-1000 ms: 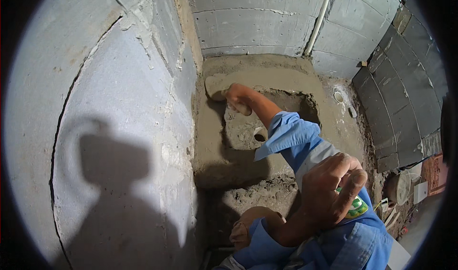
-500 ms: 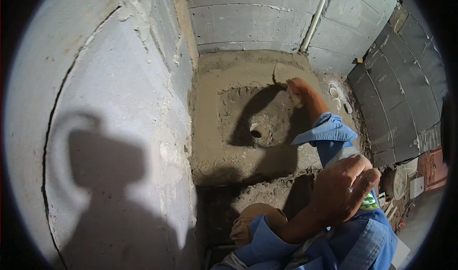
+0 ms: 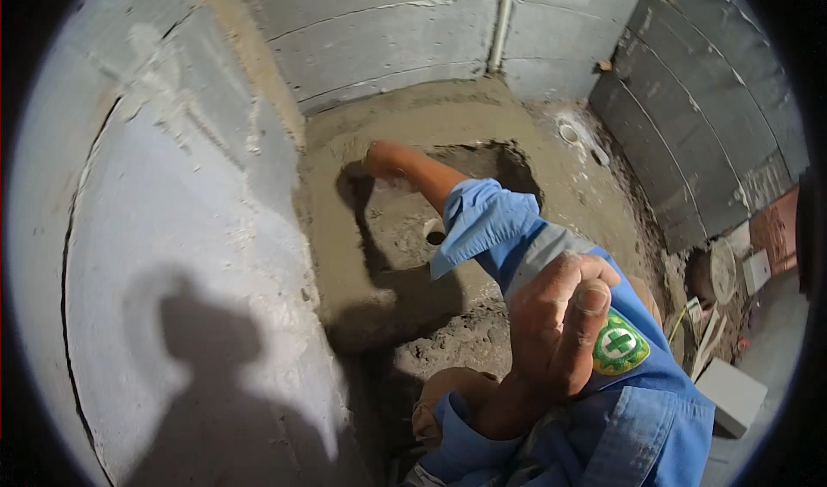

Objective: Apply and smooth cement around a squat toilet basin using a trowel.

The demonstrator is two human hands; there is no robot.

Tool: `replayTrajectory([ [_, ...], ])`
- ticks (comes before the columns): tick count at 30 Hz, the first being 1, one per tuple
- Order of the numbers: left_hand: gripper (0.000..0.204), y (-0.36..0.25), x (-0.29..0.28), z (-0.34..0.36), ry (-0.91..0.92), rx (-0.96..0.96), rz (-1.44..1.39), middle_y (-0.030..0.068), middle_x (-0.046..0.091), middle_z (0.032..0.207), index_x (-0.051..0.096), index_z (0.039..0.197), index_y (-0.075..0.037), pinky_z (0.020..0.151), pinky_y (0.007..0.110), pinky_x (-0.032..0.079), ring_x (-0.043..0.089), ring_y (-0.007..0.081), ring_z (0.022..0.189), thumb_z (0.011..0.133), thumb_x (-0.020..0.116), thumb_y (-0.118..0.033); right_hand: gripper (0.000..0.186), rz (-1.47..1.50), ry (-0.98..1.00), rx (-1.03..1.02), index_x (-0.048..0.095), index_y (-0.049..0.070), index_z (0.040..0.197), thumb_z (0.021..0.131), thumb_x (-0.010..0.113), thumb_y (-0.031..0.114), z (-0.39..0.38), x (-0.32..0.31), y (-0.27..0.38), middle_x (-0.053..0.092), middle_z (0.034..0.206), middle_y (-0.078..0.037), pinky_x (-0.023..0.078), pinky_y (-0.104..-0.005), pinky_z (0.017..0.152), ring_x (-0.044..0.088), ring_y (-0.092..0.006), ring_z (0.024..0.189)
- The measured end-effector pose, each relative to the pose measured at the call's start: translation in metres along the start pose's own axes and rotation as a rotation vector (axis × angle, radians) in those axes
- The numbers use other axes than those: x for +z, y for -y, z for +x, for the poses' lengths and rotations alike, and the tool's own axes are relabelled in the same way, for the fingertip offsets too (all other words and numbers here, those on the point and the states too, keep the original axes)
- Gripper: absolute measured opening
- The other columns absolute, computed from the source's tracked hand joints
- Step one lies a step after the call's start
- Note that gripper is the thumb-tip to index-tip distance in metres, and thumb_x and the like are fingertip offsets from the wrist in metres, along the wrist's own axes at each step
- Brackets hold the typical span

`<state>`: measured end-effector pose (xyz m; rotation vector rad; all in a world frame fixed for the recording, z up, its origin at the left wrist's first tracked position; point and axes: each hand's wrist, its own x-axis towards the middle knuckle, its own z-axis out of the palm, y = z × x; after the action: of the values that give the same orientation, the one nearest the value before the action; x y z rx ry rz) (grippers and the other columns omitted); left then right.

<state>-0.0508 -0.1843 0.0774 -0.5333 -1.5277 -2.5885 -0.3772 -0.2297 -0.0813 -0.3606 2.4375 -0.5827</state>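
Note:
My right hand (image 3: pixel 385 160) is closed and low over the wet mortar (image 3: pixel 332 229) at the left edge of a recess. It grips a trowel whose blade is now mostly hidden by the hand and blur. Around the recess the mortar lies as a smoothed, raised band. A round pipe opening (image 3: pixel 434 232) sits in the recess floor (image 3: pixel 401 216). My left hand (image 3: pixel 560 323) is curled shut in front of my right sleeve, thumb against the bent fingers, with nothing showing in it.
Grey panel walls stand at the left (image 3: pixel 172 254), the back (image 3: pixel 388 39) and the right (image 3: pixel 706 125). A white pipe (image 3: pixel 502 22) runs up the back wall. Another pipe opening (image 3: pixel 568 133) is at the right. A bucket (image 3: pixel 715 272) and a white box (image 3: pixel 730 397) are at the lower right.
My right hand has swept with the trowel from the recess's far right corner to its left side. My left hand appears further left, and the whole view has shifted.

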Motion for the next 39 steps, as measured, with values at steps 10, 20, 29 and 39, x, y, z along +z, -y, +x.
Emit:
replayTrajectory([
  [10, 0.063, 0.011, 0.02, 0.005, 0.108, -0.089, 0.048, 0.0095, 0.057, 0.074, 0.063, 0.097, 0.004, 0.064, 0.032, 0.043, 0.055, 0.0178, 0.067, 0.102, 0.037, -0.053, 0.025, -0.142, -0.284, 0.041, 0.07, 0.001, 0.083, 0.081, 0.06, 0.024, 0.004, -0.073, -0.229, 0.069, 0.082, -0.021, 0.053, -0.0472, 0.067, 0.067, -0.0387, 0.079],
  [20, 0.07, 0.017, 0.028, 0.008, 0.149, -0.072, 0.039, 0.0084, 0.057, 0.077, 0.064, 0.097, 0.006, 0.065, 0.03, 0.042, 0.052, 0.0147, 0.07, 0.102, 0.032, -0.056, 0.03, 0.552, -0.467, 0.366, 0.059, 0.0, 0.078, 0.093, 0.051, 0.025, -0.165, -0.086, -0.316, 0.061, 0.071, -0.011, 0.048, -0.0424, 0.053, 0.058, -0.0251, 0.058],
  [29, 0.046, 0.018, 0.026, 0.01, 0.194, -0.037, -0.002, 0.0157, 0.063, 0.08, 0.062, 0.095, 0.001, 0.066, 0.038, 0.048, 0.062, 0.0293, 0.07, 0.104, 0.042, -0.039, 0.028, 0.733, -0.294, 0.148, 0.065, 0.004, 0.089, 0.089, 0.059, 0.031, -0.088, -0.054, -0.258, 0.063, 0.073, -0.011, 0.049, -0.0418, 0.054, 0.06, -0.024, 0.059],
  [39, 0.063, 0.014, 0.027, 0.007, 0.141, -0.027, 0.046, 0.0093, 0.057, 0.074, 0.064, 0.094, 0.005, 0.062, 0.03, 0.043, 0.053, 0.0149, 0.068, 0.102, 0.037, -0.05, 0.034, -0.304, -0.384, -0.323, 0.069, 0.003, 0.107, 0.078, 0.062, 0.018, -0.049, -0.043, -0.212, 0.068, 0.082, -0.021, 0.053, -0.0444, 0.062, 0.068, -0.0303, 0.066],
])
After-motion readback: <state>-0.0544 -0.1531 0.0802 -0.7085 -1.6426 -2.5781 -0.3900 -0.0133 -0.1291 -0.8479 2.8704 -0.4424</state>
